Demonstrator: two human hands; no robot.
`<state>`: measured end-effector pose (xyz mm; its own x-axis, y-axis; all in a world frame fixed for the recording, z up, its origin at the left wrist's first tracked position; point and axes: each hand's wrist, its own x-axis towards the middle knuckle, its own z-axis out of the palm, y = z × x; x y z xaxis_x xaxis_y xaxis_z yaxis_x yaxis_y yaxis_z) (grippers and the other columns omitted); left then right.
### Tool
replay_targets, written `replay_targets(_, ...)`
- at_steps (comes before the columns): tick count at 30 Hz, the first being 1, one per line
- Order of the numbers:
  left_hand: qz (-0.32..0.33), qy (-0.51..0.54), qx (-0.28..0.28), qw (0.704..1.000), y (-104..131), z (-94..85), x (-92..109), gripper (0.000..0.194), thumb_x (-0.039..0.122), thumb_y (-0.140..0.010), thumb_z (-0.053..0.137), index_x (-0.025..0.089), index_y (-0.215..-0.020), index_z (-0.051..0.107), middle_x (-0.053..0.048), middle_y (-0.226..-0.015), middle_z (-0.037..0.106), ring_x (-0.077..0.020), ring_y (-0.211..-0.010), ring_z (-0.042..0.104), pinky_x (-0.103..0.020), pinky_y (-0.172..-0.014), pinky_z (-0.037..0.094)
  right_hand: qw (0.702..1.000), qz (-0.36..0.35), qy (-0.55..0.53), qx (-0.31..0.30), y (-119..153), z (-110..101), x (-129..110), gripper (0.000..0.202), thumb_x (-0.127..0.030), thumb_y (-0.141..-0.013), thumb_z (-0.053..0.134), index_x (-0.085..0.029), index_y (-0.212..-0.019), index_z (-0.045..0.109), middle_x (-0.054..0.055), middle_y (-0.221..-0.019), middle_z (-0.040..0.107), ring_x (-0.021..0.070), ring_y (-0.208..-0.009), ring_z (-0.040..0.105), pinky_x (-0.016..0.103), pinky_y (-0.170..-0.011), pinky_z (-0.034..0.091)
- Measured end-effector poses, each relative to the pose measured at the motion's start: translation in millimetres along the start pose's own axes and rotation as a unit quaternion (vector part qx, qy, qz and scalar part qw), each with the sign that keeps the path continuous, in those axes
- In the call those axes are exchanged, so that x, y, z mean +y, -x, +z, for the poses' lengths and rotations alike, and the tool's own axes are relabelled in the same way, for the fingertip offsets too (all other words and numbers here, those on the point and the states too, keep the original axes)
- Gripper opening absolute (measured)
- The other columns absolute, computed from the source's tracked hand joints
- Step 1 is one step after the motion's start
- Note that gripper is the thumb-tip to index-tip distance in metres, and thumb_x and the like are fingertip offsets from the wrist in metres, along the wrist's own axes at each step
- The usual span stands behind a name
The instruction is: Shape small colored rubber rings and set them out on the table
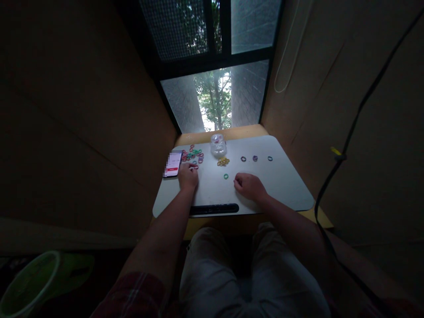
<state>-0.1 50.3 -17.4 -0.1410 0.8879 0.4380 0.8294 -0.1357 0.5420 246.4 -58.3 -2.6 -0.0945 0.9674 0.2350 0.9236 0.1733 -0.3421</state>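
At the left of the white board, my left hand point(188, 177) has its fingers drawn together on a pinkish-red hair tie point(195, 167). Just beyond it lies a loose pile of red, green and purple hair ties point(193, 154). My right hand point(247, 184) rests curled on the board, fingers closed; whatever they may hold is hidden. A single green hair tie point(225, 176) lies left of its fingertips. Yellow hair ties point(223, 161) are heaped in front of a clear plastic jar point(218, 145). A dark tie point(243, 159), a purple tie point(255, 158) and a teal tie point(270, 158) lie apart, in a row.
A phone point(172, 164) lies at the left edge of the white board point(285, 190). Along the near edge runs a black slot point(214, 209). A dark cable point(351, 132) hangs at the right. Walls flank the board, with a window behind. A green basket point(29, 282) stands lower left.
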Motion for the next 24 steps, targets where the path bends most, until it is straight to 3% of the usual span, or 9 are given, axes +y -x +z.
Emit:
replay_targets(3, 0.027, -0.034, -0.043, 0.998, 2.7, 0.5, 4.4, 0.02, 0.017, -0.073, 0.055, 0.018, -0.088, 0.069, -0.009, -0.1, 0.059, -0.0235, -0.096, 0.056, -0.038, -0.094, 0.044, 1.0, -0.002, 0.001, 0.002, -0.1, 0.3, 0.1, 0.019, -0.03, -0.087, 0.048, -0.02, -0.081, 0.064, 0.004, -0.08, 0.066, 0.0153, -0.069, 0.053, 0.028, -0.062, 0.027)
replay_targets(14, 0.024, -0.045, -0.037, 0.998, 6.2, 0.2, 5.4, 0.021, 0.024, -0.086, 0.046, 0.016, -0.092, 0.064, -0.011, -0.098, 0.061, -0.0247, -0.101, 0.054, -0.04, -0.095, 0.041, 1.0, 0.0, 0.017, 0.005, -0.6, 2.2, 1.3, 0.02, -0.031, -0.087, 0.048, -0.02, -0.08, 0.064, 0.003, -0.079, 0.066, 0.0151, -0.068, 0.053, 0.028, -0.061, 0.027)
replay_targets(19, 0.019, 0.063, -0.081, 0.995, 36.3, -10.1, 19.7, 0.019, 0.026, -0.089, 0.042, 0.019, -0.095, 0.059, -0.007, -0.095, 0.065, -0.0194, -0.092, 0.059, -0.033, -0.085, 0.045, 1.0, 0.001, 0.014, 0.008, 0.9, 1.0, -0.3, 0.02, -0.031, -0.087, 0.049, -0.02, -0.082, 0.065, 0.003, -0.08, 0.067, 0.0151, -0.07, 0.055, 0.027, -0.062, 0.028)
replay_targets(24, 0.0, 0.159, -0.122, 0.98, 76.0, -13.4, 50.0, 0.018, 0.029, -0.09, 0.045, 0.019, -0.093, 0.059, -0.005, -0.093, 0.068, -0.0151, -0.085, 0.062, -0.027, -0.078, 0.046, 1.0, 0.003, -0.005, 0.009, 0.9, 2.0, 1.0, 0.018, -0.03, -0.085, 0.051, -0.02, -0.082, 0.066, 0.004, -0.079, 0.067, 0.0148, -0.069, 0.055, 0.026, -0.061, 0.031)
